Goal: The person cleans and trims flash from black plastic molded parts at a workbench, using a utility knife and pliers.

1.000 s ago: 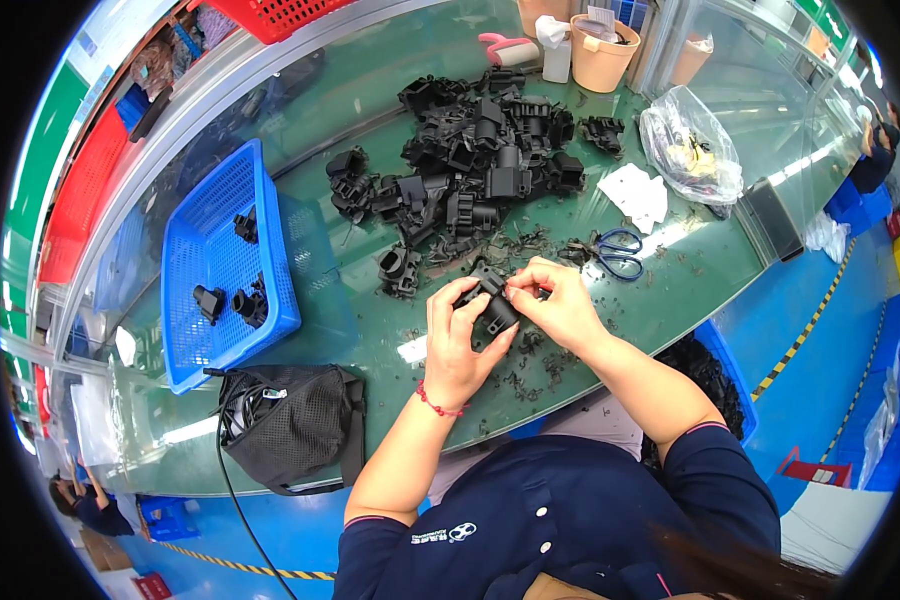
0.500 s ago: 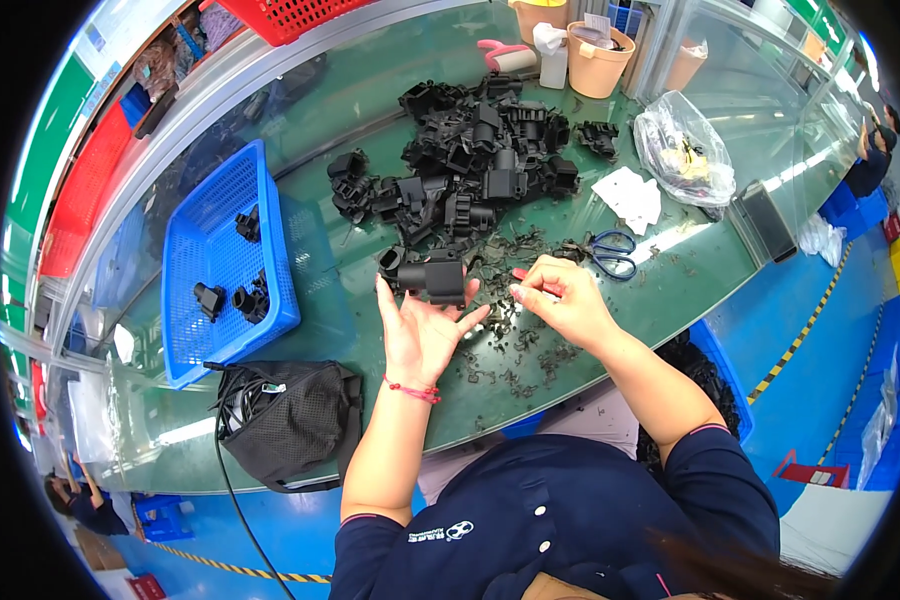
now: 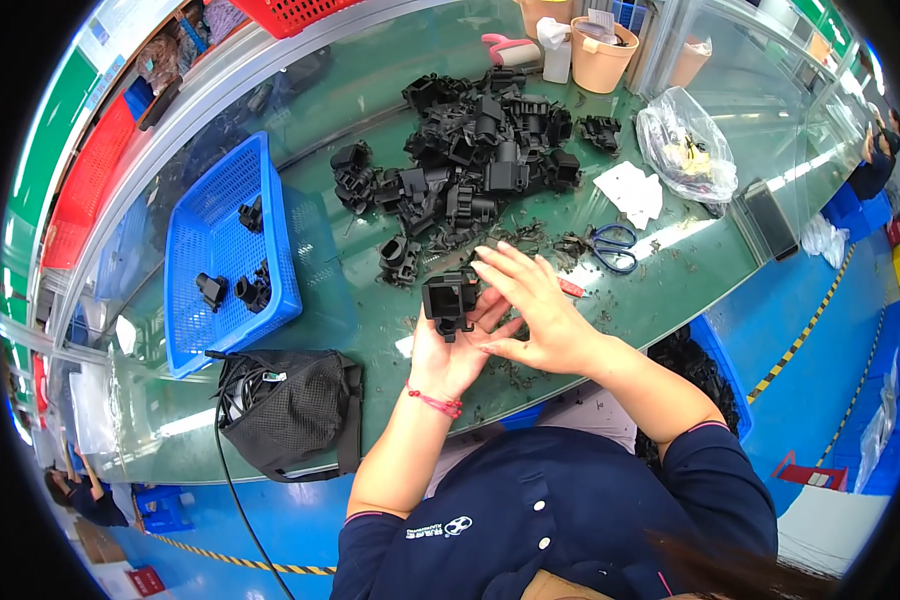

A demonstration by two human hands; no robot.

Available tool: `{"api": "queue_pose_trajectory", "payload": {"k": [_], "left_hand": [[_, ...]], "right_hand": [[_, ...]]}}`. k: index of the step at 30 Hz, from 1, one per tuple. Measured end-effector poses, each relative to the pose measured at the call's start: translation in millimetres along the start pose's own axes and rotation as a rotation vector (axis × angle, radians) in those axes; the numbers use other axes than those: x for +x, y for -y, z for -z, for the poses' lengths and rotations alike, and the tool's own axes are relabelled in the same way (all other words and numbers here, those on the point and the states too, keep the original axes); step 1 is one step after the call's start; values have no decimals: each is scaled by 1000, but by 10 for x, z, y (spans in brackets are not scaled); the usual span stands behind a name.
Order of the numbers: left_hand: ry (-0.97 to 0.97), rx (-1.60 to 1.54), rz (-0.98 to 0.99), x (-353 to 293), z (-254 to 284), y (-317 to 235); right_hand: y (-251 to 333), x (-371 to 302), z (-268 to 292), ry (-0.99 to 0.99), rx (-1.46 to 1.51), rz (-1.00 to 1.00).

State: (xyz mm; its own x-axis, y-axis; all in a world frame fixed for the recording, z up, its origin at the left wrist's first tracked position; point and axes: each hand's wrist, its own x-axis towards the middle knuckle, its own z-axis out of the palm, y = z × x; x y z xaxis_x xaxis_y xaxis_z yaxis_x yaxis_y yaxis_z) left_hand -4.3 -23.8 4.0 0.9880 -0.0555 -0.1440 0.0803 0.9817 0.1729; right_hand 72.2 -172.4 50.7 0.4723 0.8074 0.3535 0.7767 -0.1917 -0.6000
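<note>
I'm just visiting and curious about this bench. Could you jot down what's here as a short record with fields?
Left hand: palm up, holding a black plastic part
Right hand: open, fingers spread, beside the part
Pile: black plastic parts heaped on the green table
Left of the hands: blue basket with a few black parts
Near edge: black mesh bag
Right: blue-handled scissors, clear plastic bag
</note>
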Motion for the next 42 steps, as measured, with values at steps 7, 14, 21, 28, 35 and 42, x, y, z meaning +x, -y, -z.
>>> {"api": "queue_pose_trajectory", "payload": {"k": [7,14,21,28,35,42], "left_hand": [[71,-216,5,34,163,187],[-74,-243,28,-41,-88,197],[251,-31,-476,-330,-412,-1179],[199,-228,-836,-586,-269,-2187],[-394,1491,-862,166,-199,-1278],[-586,2258,-396,340,84,-1055]], "right_hand": [[27,-1,-115,-60,-137,-23],[75,23,-68,2,-176,-23],[-151,-76,101,-162,-31,-29],[-418,-215,111,-181,-45,-17],[-929,-342,488,-329,-194,-181],[-1024,-392,642,-102,-290,-246]]}}
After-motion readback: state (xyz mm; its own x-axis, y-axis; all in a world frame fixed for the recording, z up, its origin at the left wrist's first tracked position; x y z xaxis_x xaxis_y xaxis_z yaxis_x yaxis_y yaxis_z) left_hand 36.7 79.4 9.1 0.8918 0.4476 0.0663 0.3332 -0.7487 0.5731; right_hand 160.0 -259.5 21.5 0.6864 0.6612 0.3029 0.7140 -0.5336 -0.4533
